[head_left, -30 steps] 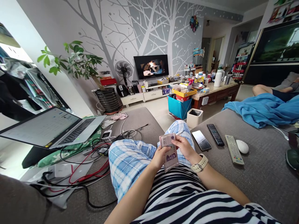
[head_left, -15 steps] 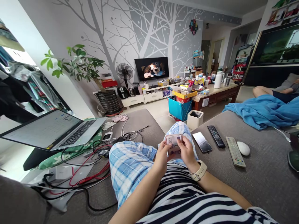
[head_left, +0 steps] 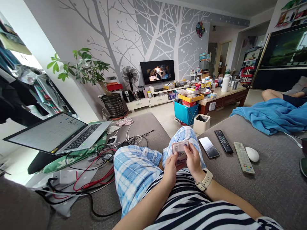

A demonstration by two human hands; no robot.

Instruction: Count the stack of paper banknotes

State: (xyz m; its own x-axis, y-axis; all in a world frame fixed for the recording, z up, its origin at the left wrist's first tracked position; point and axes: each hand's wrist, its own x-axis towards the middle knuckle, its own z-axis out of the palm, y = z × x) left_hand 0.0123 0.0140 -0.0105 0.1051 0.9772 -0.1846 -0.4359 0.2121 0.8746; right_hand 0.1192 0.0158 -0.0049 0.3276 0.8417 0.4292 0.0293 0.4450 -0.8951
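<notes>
A small stack of pale purple banknotes (head_left: 179, 148), marked with a 5, is held above my lap. My left hand (head_left: 170, 167) grips its lower left side, with the thumb on the front. My right hand (head_left: 193, 158), with a cream watch on the wrist, pinches the stack at its right edge, thumb near the upper corner. The fingers behind the notes are mostly hidden. Under the stack are my legs in blue and white checked trousers (head_left: 135, 166).
On the sofa to my right lie a phone (head_left: 209, 147), a black remote (head_left: 223, 141), a beige remote (head_left: 244, 158) and a white mouse (head_left: 252, 154). At left are a laptop (head_left: 59, 134) and tangled cables (head_left: 96, 182). A bin (head_left: 201, 124) stands ahead; another person's legs (head_left: 275, 95) show at right.
My left hand has slid down along the notes, uncovering more of their left side. My right hand keeps its pinch. The whole view has shifted slightly.
</notes>
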